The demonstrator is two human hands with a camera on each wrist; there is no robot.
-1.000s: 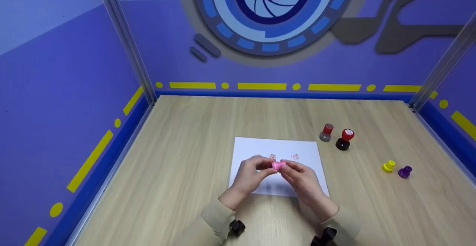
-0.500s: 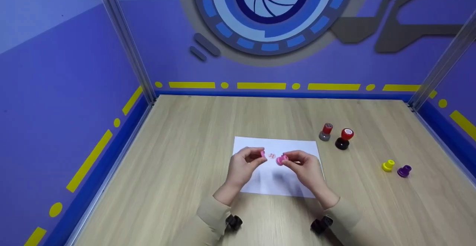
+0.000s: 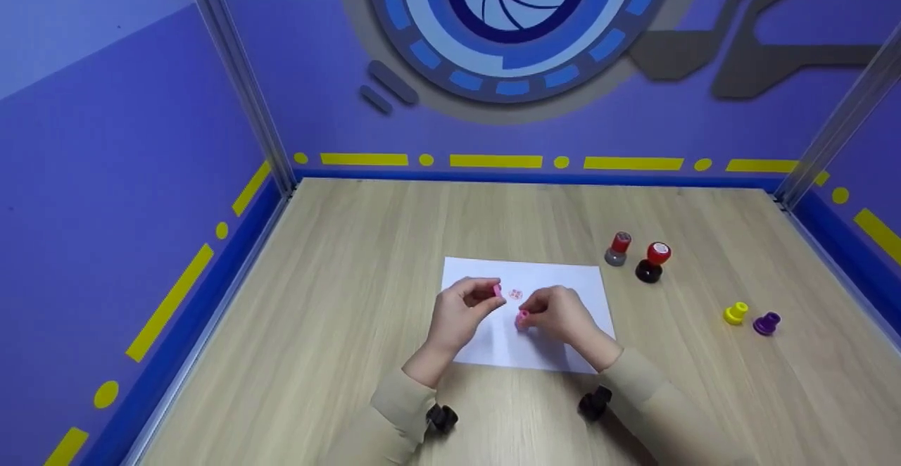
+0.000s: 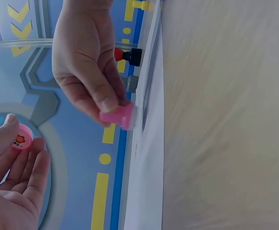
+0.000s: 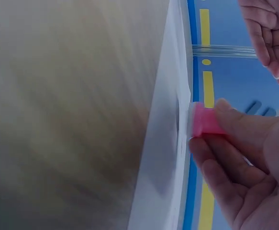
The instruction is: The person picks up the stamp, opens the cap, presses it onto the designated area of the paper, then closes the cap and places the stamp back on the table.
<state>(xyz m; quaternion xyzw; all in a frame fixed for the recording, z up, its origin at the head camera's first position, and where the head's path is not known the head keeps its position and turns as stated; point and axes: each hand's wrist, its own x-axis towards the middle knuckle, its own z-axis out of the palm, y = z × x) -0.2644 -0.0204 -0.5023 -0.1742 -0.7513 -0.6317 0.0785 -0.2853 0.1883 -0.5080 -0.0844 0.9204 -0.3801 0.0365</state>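
Observation:
My right hand (image 3: 569,319) pinches a pink toy stamp (image 3: 522,320) by its handle, with the wide end facing down, close over the white sheet of paper (image 3: 486,272). The left wrist view shows the stamp's pale rim (image 4: 132,118) near the paper. Between thumb and fingers, my left hand (image 3: 456,317) holds the stamp's round pink cap (image 3: 498,291) above the sheet's left part. A red and yellow flower picture (image 4: 19,140) marks the cap's face. One red stamped print (image 3: 516,294) lies on the paper between the hands.
Right of the paper's far corner stand a red and grey stamp (image 3: 618,249) and a red and black stamp (image 3: 653,262). Farther right are a yellow stamp (image 3: 735,313) and a purple stamp (image 3: 766,323). Painted walls (image 3: 281,86) enclose the wooden table (image 3: 366,276).
The cap came off the pink stamp as my hands moved apart. My right hand then turned the stamp wide end down and lowered it toward the paper; my left hand stayed with the cap.

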